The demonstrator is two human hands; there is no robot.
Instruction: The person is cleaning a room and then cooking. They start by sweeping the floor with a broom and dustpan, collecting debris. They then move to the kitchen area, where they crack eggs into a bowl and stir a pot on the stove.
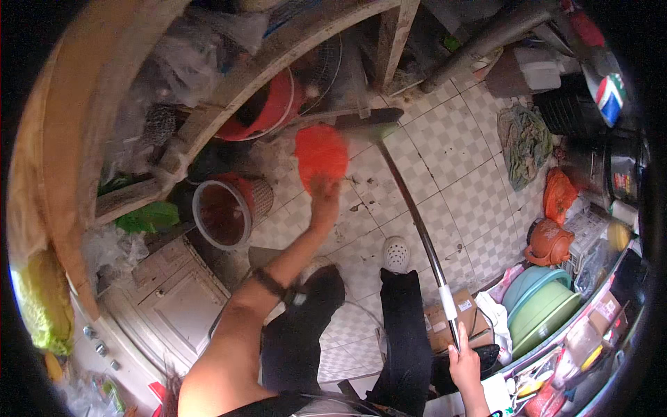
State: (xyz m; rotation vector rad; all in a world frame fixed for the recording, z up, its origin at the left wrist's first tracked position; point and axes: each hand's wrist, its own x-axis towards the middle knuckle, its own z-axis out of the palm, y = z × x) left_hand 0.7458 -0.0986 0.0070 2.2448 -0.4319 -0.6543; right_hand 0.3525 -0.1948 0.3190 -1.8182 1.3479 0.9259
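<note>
My left hand [324, 186] reaches out over the tiled floor, its fingers closed on a crumpled orange-red plastic bag [321, 153], somewhat smeared by motion. Lower right, my right hand [464, 365] is wrapped round the end of a long broom's handle [420, 229], dark with a white sleeve. The broom head [368, 121] lies at the far side, by the foot of a wooden frame, just right of the bag. Dark bits of dirt [361, 206] are scattered on the tiles between the bag and the handle.
Left of my left arm stands a grey-rimmed waste bin [222, 214], with a red bucket [267, 108] behind it under a wooden shelf [229, 83]. On the right are a crumpled dark cloth [524, 146], a brown teapot [549, 242], green basins [545, 316] and a cardboard box [445, 323].
</note>
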